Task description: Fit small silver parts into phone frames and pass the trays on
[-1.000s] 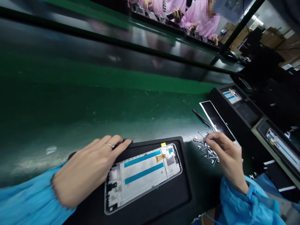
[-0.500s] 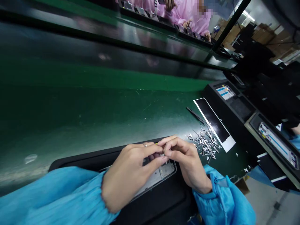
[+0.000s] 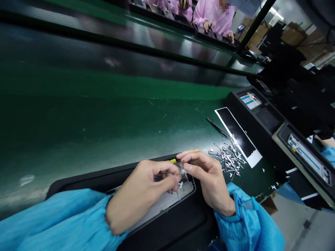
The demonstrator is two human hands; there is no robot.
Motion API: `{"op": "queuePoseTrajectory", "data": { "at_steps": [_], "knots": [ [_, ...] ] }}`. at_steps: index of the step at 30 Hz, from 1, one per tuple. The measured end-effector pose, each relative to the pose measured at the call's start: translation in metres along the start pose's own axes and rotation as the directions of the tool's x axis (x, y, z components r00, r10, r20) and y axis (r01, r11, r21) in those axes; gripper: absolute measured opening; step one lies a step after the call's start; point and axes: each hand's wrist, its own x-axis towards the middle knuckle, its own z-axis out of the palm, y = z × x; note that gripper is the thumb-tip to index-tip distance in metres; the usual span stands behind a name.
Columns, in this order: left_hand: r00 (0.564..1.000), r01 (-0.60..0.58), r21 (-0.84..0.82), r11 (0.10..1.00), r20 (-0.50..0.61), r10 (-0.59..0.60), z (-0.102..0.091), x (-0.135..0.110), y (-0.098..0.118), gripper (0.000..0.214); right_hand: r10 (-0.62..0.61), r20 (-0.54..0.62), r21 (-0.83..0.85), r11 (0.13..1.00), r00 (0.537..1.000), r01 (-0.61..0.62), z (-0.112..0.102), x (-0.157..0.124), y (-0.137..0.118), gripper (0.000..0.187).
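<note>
My left hand (image 3: 142, 188) hovers over a phone frame (image 3: 167, 204), its thumb and fingers drawn together in a pinch. Whatever is between them is too small to make out. Just beneath these fingertips shows a small white piece (image 3: 180, 185); I cannot tell whether they touch it. Beside it, my right hand (image 3: 205, 174) pinches a tiny pale strip (image 3: 181, 168) between thumb and forefinger at the frame's right end. The silvery frame lies in a black tray (image 3: 180, 226), partly covered by my left hand. A yellow tab (image 3: 173, 160) shows behind the fingers.
To the right lie a pile of small black-and-white strips (image 3: 230, 158), black tweezers (image 3: 217, 126) and a black sheet with white edges (image 3: 239, 134). Further right, black fixtures (image 3: 269, 118) hold more phone frames (image 3: 309, 158). Co-workers in pink (image 3: 214, 15) sit across the green bench (image 3: 104, 129).
My left hand has drawn slightly left, away from the right fingertips. The pale strip and the small white piece now show between and below the hands. The view has shifted a little.
</note>
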Motion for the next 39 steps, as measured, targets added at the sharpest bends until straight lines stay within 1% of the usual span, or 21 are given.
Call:
{"op": "queuePoseTrajectory", "data": {
  "at_steps": [3, 7, 10, 14, 16, 18, 21, 23, 25, 27, 30, 33, 35, 37, 39],
  "knots": [
    [0.999, 0.016, -0.002, 1.000, 0.032, -0.016, 0.001, -0.001, -0.001, 0.021, -0.019, 0.007, -0.023, 1.000, 1.000, 0.019, -0.001, 0.000, -0.001, 0.005],
    [0.999, 0.012, -0.016, 1.000, 0.041, -0.011, 0.003, -0.001, -0.002, 0.019, -0.035, 0.010, -0.038, 0.999, 0.999, 0.035, -0.001, -0.001, -0.001, 0.006],
    [1.000, -0.017, -0.020, 1.000, 0.024, 0.018, 0.004, -0.001, -0.002, 0.020, -0.048, 0.007, -0.051, 0.998, 0.999, 0.048, -0.001, -0.001, 0.000, 0.006],
    [0.997, -0.074, 0.016, 0.997, -0.012, 0.074, 0.005, -0.002, -0.003, 0.020, -0.051, 0.018, -0.072, 0.996, 0.999, 0.052, 0.000, -0.001, -0.001, 0.005],
    [0.998, -0.064, 0.002, 0.998, -0.011, 0.064, 0.004, -0.002, -0.003, 0.019, -0.052, 0.020, -0.081, 0.995, 0.998, 0.054, 0.000, -0.001, -0.001, 0.005],
    [0.999, -0.039, -0.052, 0.998, -0.018, 0.038, 0.003, -0.002, -0.002, 0.020, -0.052, 0.010, -0.094, 0.994, 0.999, 0.053, 0.000, -0.001, -0.001, 0.006],
    [0.996, 0.006, -0.174, 0.985, -0.090, -0.022, 0.000, -0.002, -0.001, 0.019, -0.040, 0.003, -0.131, 0.991, 0.999, 0.040, 0.000, -0.001, -0.002, 0.009],
    [0.987, 0.011, -0.244, 0.970, -0.154, -0.050, -0.001, -0.002, 0.000, 0.020, -0.025, 0.032, -0.157, 0.987, 0.999, 0.030, 0.000, -0.001, -0.002, 0.010],
    [0.980, -0.007, -0.282, 0.959, -0.194, -0.049, -0.002, -0.003, -0.001, 0.020, -0.018, 0.066, -0.176, 0.984, 0.998, 0.029, 0.001, -0.001, -0.003, 0.009],
    [0.978, -0.019, -0.281, 0.960, -0.207, -0.041, -0.003, -0.003, -0.001, 0.019, -0.026, 0.078, -0.193, 0.980, 0.997, 0.041, 0.000, -0.002, -0.004, 0.008],
    [0.977, -0.028, -0.180, 0.983, -0.213, -0.011, -0.003, -0.006, -0.003, 0.015, -0.047, 0.070, -0.231, 0.971, 0.996, 0.062, -0.002, -0.003, -0.006, 0.009],
    [0.966, -0.101, 0.015, 0.995, -0.236, 0.102, -0.002, -0.009, -0.006, 0.012, -0.054, 0.085, -0.265, 0.961, 0.995, 0.074, -0.004, -0.003, -0.009, 0.008],
    [0.943, -0.171, 0.144, 0.975, -0.264, 0.204, -0.001, -0.011, -0.008, 0.011, -0.037, 0.100, -0.261, 0.963, 0.994, 0.062, -0.004, -0.003, -0.010, 0.009],
    [0.898, -0.247, 0.277, 0.928, -0.295, 0.327, 0.002, -0.012, -0.009, 0.012, -0.001, 0.109, -0.228, 0.973, 0.994, 0.026, -0.005, -0.002, -0.009, 0.013],
    [0.815, -0.355, 0.405, 0.842, -0.307, 0.492, 0.005, -0.013, -0.011, 0.015, 0.039, 0.114, -0.184, 0.983, 0.993, -0.018, -0.006, -0.002, -0.008, 0.018]
  ]
}}
